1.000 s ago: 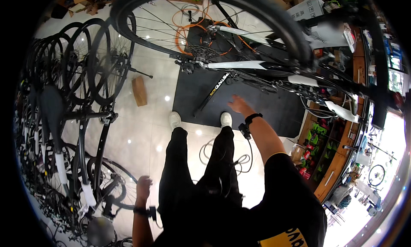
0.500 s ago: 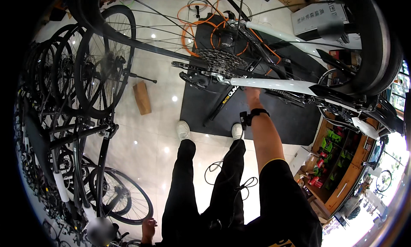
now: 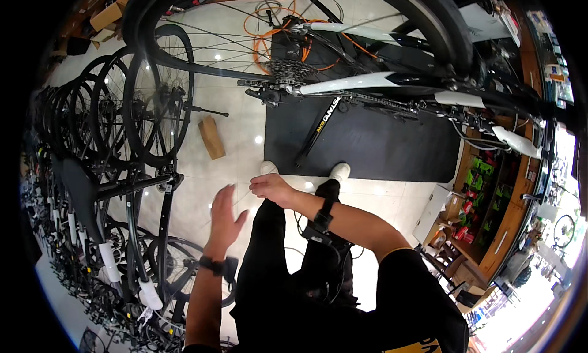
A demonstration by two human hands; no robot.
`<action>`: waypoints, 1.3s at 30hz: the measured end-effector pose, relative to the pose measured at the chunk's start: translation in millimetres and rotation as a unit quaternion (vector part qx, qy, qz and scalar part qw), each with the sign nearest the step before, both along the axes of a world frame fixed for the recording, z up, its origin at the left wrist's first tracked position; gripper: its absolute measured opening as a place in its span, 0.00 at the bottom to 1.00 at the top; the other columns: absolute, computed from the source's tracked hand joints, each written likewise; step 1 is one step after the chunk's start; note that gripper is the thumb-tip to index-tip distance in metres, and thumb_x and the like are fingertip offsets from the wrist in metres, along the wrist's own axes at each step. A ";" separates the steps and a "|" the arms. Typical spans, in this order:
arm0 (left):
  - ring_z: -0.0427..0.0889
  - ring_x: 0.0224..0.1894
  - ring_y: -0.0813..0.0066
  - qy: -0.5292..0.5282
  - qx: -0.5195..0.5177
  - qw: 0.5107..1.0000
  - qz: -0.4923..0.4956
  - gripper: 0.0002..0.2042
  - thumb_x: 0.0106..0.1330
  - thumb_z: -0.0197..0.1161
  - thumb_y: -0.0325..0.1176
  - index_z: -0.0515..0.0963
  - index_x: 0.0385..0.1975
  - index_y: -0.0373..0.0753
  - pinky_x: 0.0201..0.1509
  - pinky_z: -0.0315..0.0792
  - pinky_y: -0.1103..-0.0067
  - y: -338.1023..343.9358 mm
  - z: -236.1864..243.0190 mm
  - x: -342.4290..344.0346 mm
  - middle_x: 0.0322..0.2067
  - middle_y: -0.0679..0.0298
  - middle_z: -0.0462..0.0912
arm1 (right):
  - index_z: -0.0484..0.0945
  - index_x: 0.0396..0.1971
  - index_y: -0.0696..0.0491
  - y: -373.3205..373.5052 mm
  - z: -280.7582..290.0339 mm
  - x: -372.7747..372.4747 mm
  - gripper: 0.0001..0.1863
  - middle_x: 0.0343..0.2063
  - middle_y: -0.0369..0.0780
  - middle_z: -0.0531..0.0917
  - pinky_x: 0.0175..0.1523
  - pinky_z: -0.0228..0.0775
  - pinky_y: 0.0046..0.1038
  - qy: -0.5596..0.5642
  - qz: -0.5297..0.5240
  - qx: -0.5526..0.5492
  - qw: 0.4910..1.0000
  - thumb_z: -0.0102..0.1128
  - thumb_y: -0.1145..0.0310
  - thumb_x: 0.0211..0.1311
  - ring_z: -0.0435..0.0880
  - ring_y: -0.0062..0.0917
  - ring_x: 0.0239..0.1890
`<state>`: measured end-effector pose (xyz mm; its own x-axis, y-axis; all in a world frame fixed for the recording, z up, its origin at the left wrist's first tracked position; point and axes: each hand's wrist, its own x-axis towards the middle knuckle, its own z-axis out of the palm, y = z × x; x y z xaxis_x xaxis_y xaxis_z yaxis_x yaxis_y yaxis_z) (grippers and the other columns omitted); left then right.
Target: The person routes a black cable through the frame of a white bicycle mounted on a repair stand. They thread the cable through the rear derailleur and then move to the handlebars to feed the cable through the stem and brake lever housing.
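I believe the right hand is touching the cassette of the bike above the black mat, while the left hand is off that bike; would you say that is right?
Not quite: the right hand is not on the cassette. The head view shows it well short of the bike above the black mat; the left hand is indeed off it.
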<state>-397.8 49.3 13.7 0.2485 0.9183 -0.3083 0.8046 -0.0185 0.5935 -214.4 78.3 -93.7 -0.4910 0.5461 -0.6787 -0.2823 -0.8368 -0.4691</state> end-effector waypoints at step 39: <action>0.75 0.21 0.79 -0.246 0.030 0.969 0.024 0.10 0.72 0.46 0.31 0.72 0.41 0.32 0.26 0.68 0.81 170.8 -260.2 87.5 0.21 0.59 0.80 | 0.72 0.48 0.59 91.2 -149.2 153.5 0.23 0.44 0.50 0.75 0.56 0.69 0.39 -0.618 0.071 0.595 0.510 0.65 0.66 0.54 0.73 0.45 0.52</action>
<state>-310.2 220.1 -246.5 0.3090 0.9448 -0.1085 0.4260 -0.0355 0.9040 -60.9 169.5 -242.9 -0.1824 0.9505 0.2516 0.8672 0.2761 -0.4144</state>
